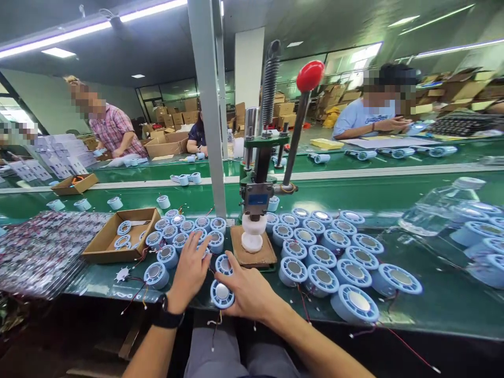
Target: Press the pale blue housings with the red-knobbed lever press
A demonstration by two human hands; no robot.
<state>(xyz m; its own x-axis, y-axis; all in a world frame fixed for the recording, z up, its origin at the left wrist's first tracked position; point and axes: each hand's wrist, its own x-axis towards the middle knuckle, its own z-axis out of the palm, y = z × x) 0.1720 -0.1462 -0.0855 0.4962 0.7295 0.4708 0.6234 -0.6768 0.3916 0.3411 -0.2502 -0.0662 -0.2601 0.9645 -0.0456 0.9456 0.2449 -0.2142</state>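
Observation:
My right hand (248, 289) is closed round a light-blue round fan housing (221, 294) with a silver disc in its top, at the bench's front edge. Thin wires hang below that housing. Just behind it stands another blue housing (224, 264), close to my right fingers. My left hand (191, 270), with a black band on the wrist, reaches over the left group of housings, fingers stretched and apart. Its fingertips are at a housing (205, 253) that they partly hide. Beyond my hands stands a hand press (258, 197) with a red-knobbed lever (297, 136) and a white round seat (252, 241).
Several more housings (323, 278) crowd the bench right of the press. A cardboard box (118, 254) holding blue rings (123, 241) stands at left, beside stacked wrapped trays (47, 252). A clear bottle (437, 207) is at right. Co-workers (114, 128) sit across the green conveyor (354, 189).

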